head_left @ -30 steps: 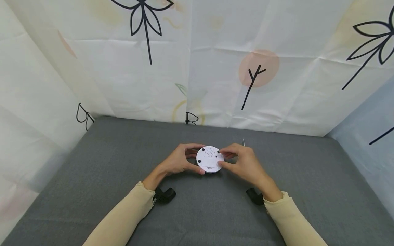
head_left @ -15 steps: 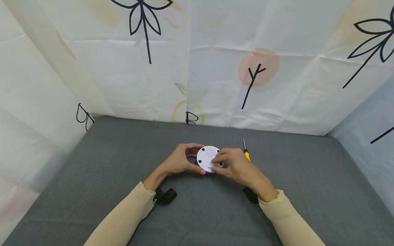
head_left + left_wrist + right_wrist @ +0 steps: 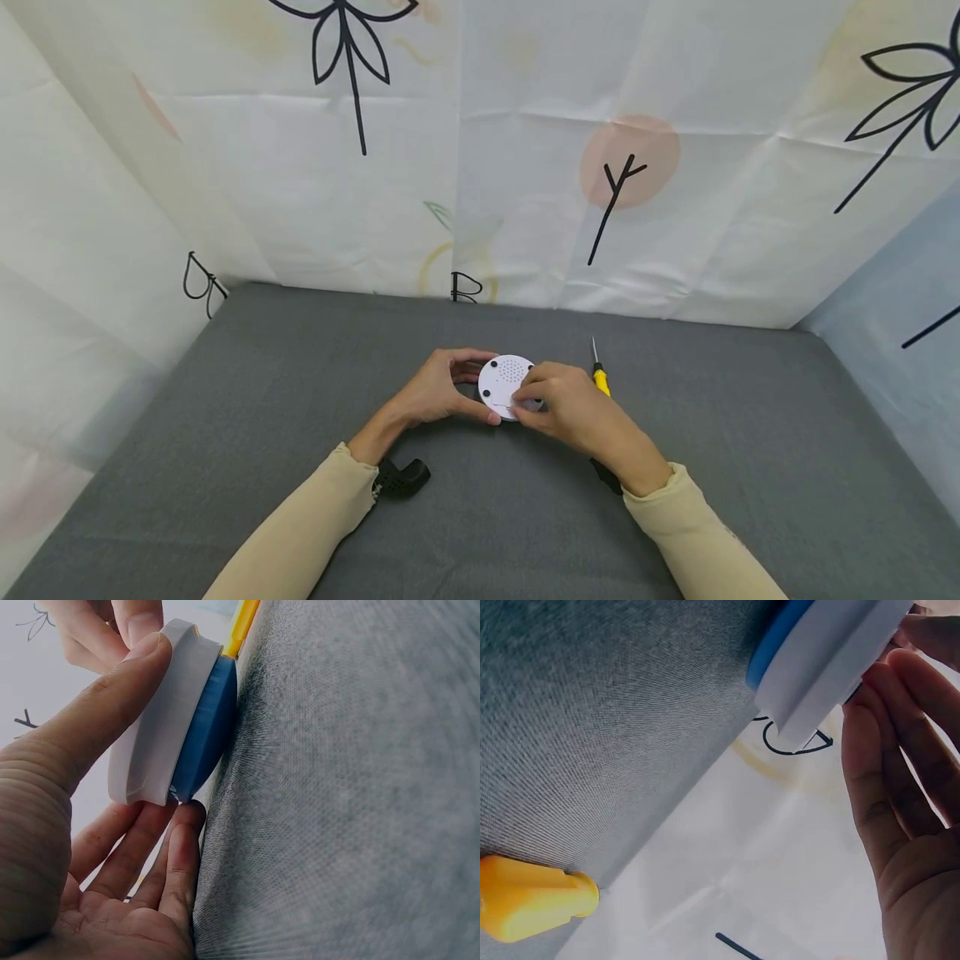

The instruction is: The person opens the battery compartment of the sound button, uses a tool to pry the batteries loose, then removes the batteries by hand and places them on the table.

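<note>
A round white-and-blue device (image 3: 501,379) is held back side up, showing speaker holes, black round feet and a battery cover outline near its front edge. My left hand (image 3: 442,387) grips its left rim, thumb at the near side and fingers behind. In the left wrist view the device's blue underside (image 3: 206,724) faces the table, close over the cloth. My right hand (image 3: 570,404) has thumb and index fingertips close together at the battery cover; I cannot tell whether they pinch anything. Its other fingers (image 3: 862,742) lie beside the white rim in the right wrist view.
A screwdriver with a yellow handle (image 3: 602,381) lies just behind my right hand, its shaft toward the back. Grey cloth (image 3: 337,333) covers the table. A patterned white curtain (image 3: 525,183) hangs along the back edge and both sides.
My right hand has moved left and nearer, from the device's right rim onto the battery cover. This uncovered the yellow screwdriver. The left hand and device have stayed in place.
</note>
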The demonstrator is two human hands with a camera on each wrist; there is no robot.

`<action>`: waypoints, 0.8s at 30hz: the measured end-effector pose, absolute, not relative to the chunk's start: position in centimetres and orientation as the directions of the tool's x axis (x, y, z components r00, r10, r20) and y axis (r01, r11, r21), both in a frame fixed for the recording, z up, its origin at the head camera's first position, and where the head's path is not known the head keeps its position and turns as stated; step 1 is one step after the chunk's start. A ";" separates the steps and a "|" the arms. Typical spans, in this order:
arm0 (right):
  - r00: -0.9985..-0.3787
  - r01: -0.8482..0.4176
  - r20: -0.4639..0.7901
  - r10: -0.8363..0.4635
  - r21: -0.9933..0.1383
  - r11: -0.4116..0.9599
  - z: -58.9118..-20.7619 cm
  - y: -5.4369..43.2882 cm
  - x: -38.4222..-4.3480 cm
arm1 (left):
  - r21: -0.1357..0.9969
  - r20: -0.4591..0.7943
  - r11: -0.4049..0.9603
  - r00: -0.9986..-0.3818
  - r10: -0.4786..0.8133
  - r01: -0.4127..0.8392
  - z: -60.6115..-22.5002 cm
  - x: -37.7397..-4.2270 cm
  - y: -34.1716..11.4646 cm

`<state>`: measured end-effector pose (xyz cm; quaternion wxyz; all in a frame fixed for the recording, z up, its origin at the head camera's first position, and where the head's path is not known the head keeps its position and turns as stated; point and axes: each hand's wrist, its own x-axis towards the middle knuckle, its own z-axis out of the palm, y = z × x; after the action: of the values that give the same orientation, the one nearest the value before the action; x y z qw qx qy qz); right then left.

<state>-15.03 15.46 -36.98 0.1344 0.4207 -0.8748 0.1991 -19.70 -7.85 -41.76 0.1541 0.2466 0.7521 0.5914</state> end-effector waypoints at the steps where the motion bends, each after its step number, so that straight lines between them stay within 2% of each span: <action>1: -0.606 -0.792 0.408 -0.683 -0.232 0.564 -37.0 15.5 -15.0 | 0.966 0.060 0.178 -0.830 0.554 0.189 -41.8 -19.7 -7.8; 17: -0.454 -0.877 0.549 -0.702 -0.138 0.459 -38.0 15.7 -15.7 | 0.967 0.052 0.180 -0.835 0.547 0.179 -41.7 -19.7 -7.9; 22: -0.429 -0.888 0.569 -0.701 -0.125 0.442 -38.2 15.7 -15.8 | 0.966 0.047 0.187 -0.837 0.546 0.176 -41.8 -19.7 -7.8; 24: -0.437 -0.887 0.573 -0.693 -0.150 0.436 -38.3 15.8 -15.9 | 0.966 0.046 0.189 -0.837 0.545 0.176 -41.8 -19.7 -7.8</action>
<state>-15.92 15.77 -38.33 0.2197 0.4828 -0.8184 0.2210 -19.75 -7.82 -41.80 0.1561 0.2387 0.7549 0.5905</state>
